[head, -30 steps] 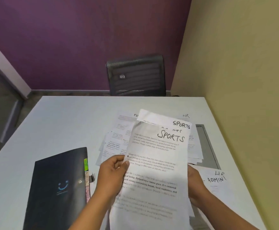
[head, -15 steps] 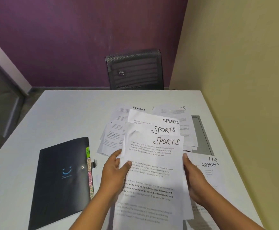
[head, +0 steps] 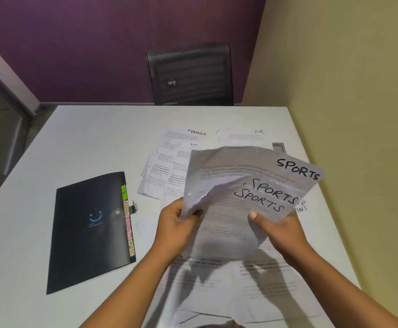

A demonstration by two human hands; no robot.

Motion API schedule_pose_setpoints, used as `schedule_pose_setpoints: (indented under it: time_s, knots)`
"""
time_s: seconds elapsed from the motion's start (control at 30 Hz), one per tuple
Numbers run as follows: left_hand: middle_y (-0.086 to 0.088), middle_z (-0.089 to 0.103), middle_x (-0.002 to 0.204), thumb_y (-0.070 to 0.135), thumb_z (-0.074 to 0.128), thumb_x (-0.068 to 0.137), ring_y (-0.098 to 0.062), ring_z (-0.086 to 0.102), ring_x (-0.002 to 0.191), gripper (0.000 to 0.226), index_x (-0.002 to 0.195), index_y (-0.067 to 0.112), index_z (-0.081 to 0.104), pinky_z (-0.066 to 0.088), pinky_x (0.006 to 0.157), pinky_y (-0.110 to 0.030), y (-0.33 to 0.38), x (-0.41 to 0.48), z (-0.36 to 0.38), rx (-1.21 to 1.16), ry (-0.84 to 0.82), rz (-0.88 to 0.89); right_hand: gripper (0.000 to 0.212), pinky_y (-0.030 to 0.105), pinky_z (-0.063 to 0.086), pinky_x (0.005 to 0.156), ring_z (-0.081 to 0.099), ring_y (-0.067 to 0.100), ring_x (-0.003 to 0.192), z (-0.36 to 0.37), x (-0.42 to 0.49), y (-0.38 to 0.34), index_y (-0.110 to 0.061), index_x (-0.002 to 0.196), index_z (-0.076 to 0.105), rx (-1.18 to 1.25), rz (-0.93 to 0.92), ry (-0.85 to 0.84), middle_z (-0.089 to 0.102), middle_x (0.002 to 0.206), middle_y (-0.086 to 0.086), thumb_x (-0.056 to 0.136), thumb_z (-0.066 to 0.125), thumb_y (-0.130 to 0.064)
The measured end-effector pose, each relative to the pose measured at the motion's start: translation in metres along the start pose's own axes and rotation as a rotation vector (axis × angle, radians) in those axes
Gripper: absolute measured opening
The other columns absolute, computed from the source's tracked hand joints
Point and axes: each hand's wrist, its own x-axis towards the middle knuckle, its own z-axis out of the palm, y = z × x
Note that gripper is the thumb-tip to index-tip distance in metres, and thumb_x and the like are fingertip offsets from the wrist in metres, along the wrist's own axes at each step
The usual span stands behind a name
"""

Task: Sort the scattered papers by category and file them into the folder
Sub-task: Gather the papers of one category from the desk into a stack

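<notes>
While both hands (head: 176,224) (head: 276,230) grip SPORTS sheets (head: 240,170), the folder (head: 86,237) lies closed.

Soft overhead light on the pale desk (head: 75,143); shadows darken the near sheets (head: 264,287), the raised papers (head: 240,171) blur slightly, wide-angle distortion bows the edges.

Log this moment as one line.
left hand, right hand: grip SPORTS sheets | folder: closed, on table | FINANCE sheet, HR sheet: on table
</notes>
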Motion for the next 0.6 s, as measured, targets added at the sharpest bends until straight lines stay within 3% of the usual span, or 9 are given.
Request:
schedule_pose_setpoints:
  time_s: [0.07,0.13,0.2,0.3,0.37,0.43,0.47,0.5,0.6]
  knots:
    - [0.002,0.077,0.088,-0.002,0.073,0.084,-0.009,0.070,0.084,0.028,0.088,0.025,0.075,0.055,0.077,-0.024,0.003,-0.002,0.002,0.035,-0.023,0.049,0.058,0.036,0.053,0.088,0.065,0.008,0.080,-0.002,0.001,0.007,-0.013,0.122,0.057,-0.004,0.049,0.045,0.066,0.090,-0.010,0.074,0.086,-0.028]
    - [0.001,0.077,0.093,-0.003,0.075,0.081,-0.002,0.070,0.087,0.027,0.093,0.021,0.076,0.053,0.080,-0.014,0.002,-0.004,0.002,0.089,-0.045,0.104,0.063,0.035,0.053,0.075,0.058,0.014,0.068,-0.001,-0.003,0.008,-0.010,0.119,0.056,-0.059,0.072,0.004,0.062,0.077,0.003,0.071,0.087,-0.036]
    - [0.012,0.076,0.088,0.001,0.079,0.079,0.001,0.068,0.079,0.030,0.095,0.025,0.074,0.050,0.078,-0.011,0.003,-0.006,0.002,0.134,-0.036,0.107,0.022,0.034,0.047,0.052,0.050,0.004,0.048,-0.001,-0.009,0.002,-0.018,0.084,0.067,-0.148,0.047,-0.012,0.061,0.051,0.003,0.075,0.085,-0.026]
    - [0.014,0.071,0.070,-0.002,0.075,0.082,-0.001,0.067,0.065,0.034,0.095,0.029,0.068,0.054,0.068,-0.017,0.010,-0.010,0.002,0.137,-0.076,0.099,0.073,0.021,0.025,0.041,0.025,0.005,0.025,0.000,-0.012,-0.005,-0.022,0.025,0.033,-0.207,0.098,-0.084,0.026,0.028,-0.013,0.079,0.082,-0.022]
    - [0.015,0.059,0.082,0.001,0.073,0.085,0.009,0.038,0.089,0.029,0.100,0.025,0.065,0.051,0.071,-0.026,0.015,-0.013,0.005,0.121,-0.101,0.066,0.084,0.021,0.019,0.040,0.015,0.007,0.028,-0.001,-0.007,0.000,-0.021,0.026,0.017,-0.269,0.141,-0.084,0.018,0.031,-0.011,0.077,0.083,-0.034]
    - [0.008,0.062,0.085,0.009,0.074,0.086,0.017,0.025,0.054,0.026,0.103,0.025,0.064,0.048,0.059,-0.032,0.011,-0.011,0.007,0.123,-0.091,0.053,0.078,0.022,0.018,0.041,0.015,0.007,0.029,-0.003,-0.002,0.009,-0.026,0.036,0.017,-0.274,0.159,-0.124,0.018,0.033,-0.010,0.077,0.082,-0.037]
    - [0.003,0.060,0.094,0.010,0.074,0.086,0.009,0.029,0.090,0.025,0.106,0.022,0.066,0.045,0.064,-0.041,0.010,-0.010,0.008,0.121,-0.092,0.046,0.074,0.021,0.019,0.041,0.017,0.005,0.028,-0.002,-0.004,0.002,-0.026,0.039,0.019,-0.307,0.151,-0.164,0.019,0.032,-0.013,0.078,0.082,-0.035]
    - [-0.006,0.058,0.101,0.011,0.074,0.086,-0.019,0.047,0.096,0.025,0.109,0.016,0.068,0.041,0.073,-0.048,0.008,-0.008,0.008,0.133,-0.087,0.023,0.070,0.019,0.022,0.041,0.021,0.005,0.024,-0.003,-0.002,0.006,-0.026,0.042,0.022,-0.286,0.151,-0.211,0.021,0.029,-0.014,0.078,0.081,-0.031]
    - [-0.026,0.067,0.088,0.022,0.077,0.084,-0.030,0.062,0.090,0.026,0.109,0.023,0.069,0.046,0.086,-0.050,0.005,-0.003,0.008,0.223,-0.143,-0.034,0.035,0.011,0.039,0.045,0.054,-0.005,0.039,-0.006,0.001,0.016,-0.022,0.061,0.052,-0.376,0.093,-0.395,0.057,0.047,-0.019,0.084,0.079,-0.022]
